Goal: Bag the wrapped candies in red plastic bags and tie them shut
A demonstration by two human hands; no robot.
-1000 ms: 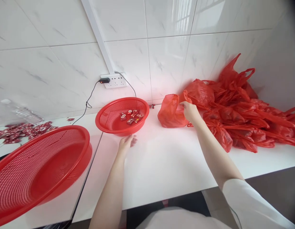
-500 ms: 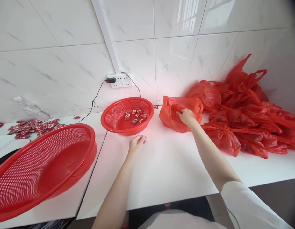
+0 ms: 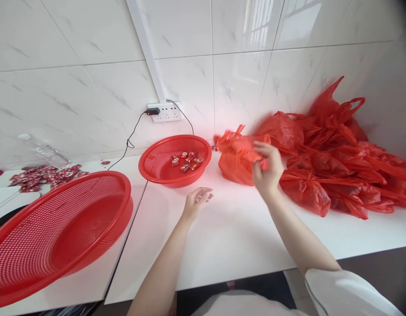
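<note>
My right hand (image 3: pixel 268 170) is pinching crumpled red plastic (image 3: pixel 240 147) between thumb and fingers; it is showing blurred, so I am not able to tell whether it belongs to the red bag (image 3: pixel 234 171) sitting just below it on the table (image 3: pixel 219 237). My left hand (image 3: pixel 197 202) is hanging loosely spread, fingers slightly curved, near the small basket (image 3: pixel 163 181), which is holding wrapped pieces (image 3: pixel 185 168). A heap of red bags (image 3: pixel 341 162) is lying to the right.
</note>
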